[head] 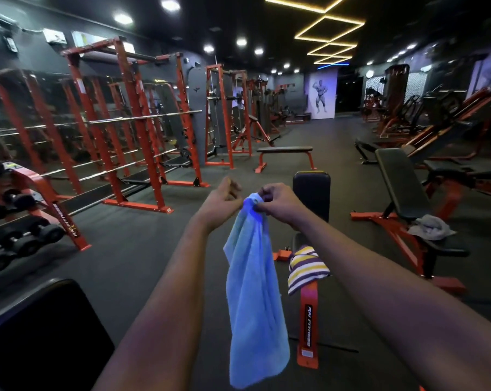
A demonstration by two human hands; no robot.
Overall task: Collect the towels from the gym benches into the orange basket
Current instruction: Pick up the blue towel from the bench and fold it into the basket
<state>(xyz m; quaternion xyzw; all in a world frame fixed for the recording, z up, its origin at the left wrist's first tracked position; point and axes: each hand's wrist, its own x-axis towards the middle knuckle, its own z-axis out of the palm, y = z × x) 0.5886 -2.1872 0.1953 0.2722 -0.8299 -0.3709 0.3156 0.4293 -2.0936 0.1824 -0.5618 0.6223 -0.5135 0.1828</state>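
A light blue towel (255,292) hangs down in front of me at arm's length. My right hand (278,201) pinches its top edge. My left hand (224,197) is right beside that edge with curled fingers; whether it grips the cloth I cannot tell. A striped purple, yellow and white towel (306,268) lies on the seat of the bench (310,193) straight ahead. A grey towel (430,227) lies crumpled on the seat of the bench (399,187) to the right. No orange basket is in view.
A dumbbell rack (27,215) stands at the left, with red squat racks (142,131) behind it. A flat bench (285,150) stands farther ahead. A black pad (41,334) is at my lower left. Dark rubber floor (154,249) lies open between them.
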